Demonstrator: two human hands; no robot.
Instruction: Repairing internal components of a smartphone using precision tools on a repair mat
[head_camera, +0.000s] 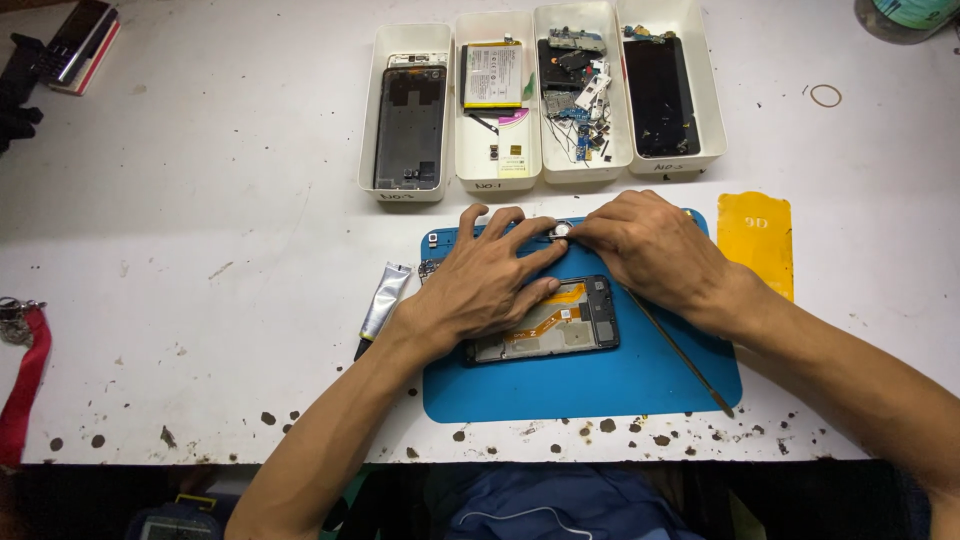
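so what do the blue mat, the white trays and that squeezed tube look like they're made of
Blue mat: likely silicone or rubber, matte, lying flat with rounded corners.
White trays: probably plastic, smooth, thin moulded walls.
Squeezed tube: seemingly soft metal, silvery and creased where flattened.

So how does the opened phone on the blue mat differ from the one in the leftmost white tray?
The opened phone on the mat lies crosswise and shows an orange ribbon cable; the phone frame in the leftmost tray lies lengthwise and looks plain dark grey. The left hand rests on the mat phone; nothing touches the tray one. Both lie flat with their insides exposed.
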